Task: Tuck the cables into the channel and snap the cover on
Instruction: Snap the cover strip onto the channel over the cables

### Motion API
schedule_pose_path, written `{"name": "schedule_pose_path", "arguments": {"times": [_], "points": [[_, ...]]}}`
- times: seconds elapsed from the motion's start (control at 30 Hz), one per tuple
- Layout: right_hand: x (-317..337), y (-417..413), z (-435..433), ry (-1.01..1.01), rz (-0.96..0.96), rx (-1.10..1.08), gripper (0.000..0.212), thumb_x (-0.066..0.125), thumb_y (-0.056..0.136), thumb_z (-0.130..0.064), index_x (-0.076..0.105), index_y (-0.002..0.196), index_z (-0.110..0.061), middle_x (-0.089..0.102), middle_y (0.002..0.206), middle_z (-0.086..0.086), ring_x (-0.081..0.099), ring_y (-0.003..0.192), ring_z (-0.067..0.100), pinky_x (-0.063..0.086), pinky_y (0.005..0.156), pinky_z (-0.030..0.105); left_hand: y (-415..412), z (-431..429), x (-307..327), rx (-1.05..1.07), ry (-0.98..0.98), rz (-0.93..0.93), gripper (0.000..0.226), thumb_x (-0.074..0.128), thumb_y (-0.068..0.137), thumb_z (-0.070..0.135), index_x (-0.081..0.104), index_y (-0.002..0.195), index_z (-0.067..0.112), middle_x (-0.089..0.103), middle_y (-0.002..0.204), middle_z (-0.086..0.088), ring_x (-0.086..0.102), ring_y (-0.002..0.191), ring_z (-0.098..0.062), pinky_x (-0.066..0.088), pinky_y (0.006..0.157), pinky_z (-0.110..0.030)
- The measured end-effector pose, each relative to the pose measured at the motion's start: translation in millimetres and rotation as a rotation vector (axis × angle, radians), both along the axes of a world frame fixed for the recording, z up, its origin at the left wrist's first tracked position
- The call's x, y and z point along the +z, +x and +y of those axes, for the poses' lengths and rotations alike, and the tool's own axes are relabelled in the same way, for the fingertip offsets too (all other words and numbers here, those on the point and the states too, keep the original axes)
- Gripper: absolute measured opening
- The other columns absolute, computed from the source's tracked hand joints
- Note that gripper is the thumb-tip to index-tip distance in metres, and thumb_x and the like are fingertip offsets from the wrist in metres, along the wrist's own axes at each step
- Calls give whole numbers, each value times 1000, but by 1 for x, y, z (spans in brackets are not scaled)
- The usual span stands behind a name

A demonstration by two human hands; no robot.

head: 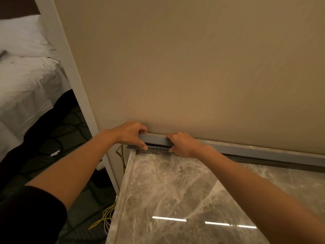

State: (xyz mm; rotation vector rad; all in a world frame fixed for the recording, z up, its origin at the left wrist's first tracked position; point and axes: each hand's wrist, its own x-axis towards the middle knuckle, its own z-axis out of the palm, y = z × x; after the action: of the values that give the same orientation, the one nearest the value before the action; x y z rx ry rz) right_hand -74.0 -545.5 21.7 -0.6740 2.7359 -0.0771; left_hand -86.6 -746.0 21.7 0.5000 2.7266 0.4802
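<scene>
Gripping the cover [154, 139] with left hand [130, 133] and right hand [182, 144], we curled our fingers [171, 136] over its top; the slotted channel [157, 148] lay just below them.

1. The left grip [130, 133] and the right grip [184, 145] pinch the grey cover [154, 139] near its left end, fingers curled over the top and thumbs below.
2. The cover lies just above the slotted channel [158, 148], with a dark gap between them here.
3. Both run along the wall [175, 67] at the back of the marble surface [175, 191].
4. Yellow cables [122, 155] hang beside the surface's left edge.
</scene>
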Motion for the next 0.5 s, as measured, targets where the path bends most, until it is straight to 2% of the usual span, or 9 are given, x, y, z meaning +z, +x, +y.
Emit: {"name": "schedule_pose_path", "arguments": {"times": [0.07,0.13,0.23,0.37,0.5], "points": [[0,0,-1,3,-1,-2,29,53,90,-15,49,116,-4,56,121,19,54,109,37,42,81,37,1,-5,-3,-5,-19,81,41,74,70,44,53,79,10,51,79,-3,41,68,-15,29,55,-26],[1,0,-2,3,-6,-5,29,52,90,-15,48,117,-3,56,121,20,54,110,36,41,80,36,2,-8,-6,8,-31,128,43,73,70,49,52,76,12,54,76,-6,41,64,-14,28,55,-28],[2,0,-1,9,-8,-19,33,52,92,-16,46,121,-3,55,123,20,52,113,37,42,82,37,3,-10,-12,26,-78,228,51,67,71,56,59,84,7,64,86,-11,52,74,-22,36,63,-32],[0,1,-2,28,3,-13,34,51,92,-16,43,122,-3,54,125,21,51,113,38,42,84,38,9,-8,-19,-9,-128,316,53,61,78,55,60,99,6,62,101,-7,56,92,-25,37,70,-30],[-1,2,-2,26,19,-20,34,51,93,-17,43,123,-3,54,125,21,51,114,38,41,85,38,11,-13,-25,88,26,268,49,69,75,48,59,109,13,58,107,-3,54,96,-21,41,76,-30]]}}
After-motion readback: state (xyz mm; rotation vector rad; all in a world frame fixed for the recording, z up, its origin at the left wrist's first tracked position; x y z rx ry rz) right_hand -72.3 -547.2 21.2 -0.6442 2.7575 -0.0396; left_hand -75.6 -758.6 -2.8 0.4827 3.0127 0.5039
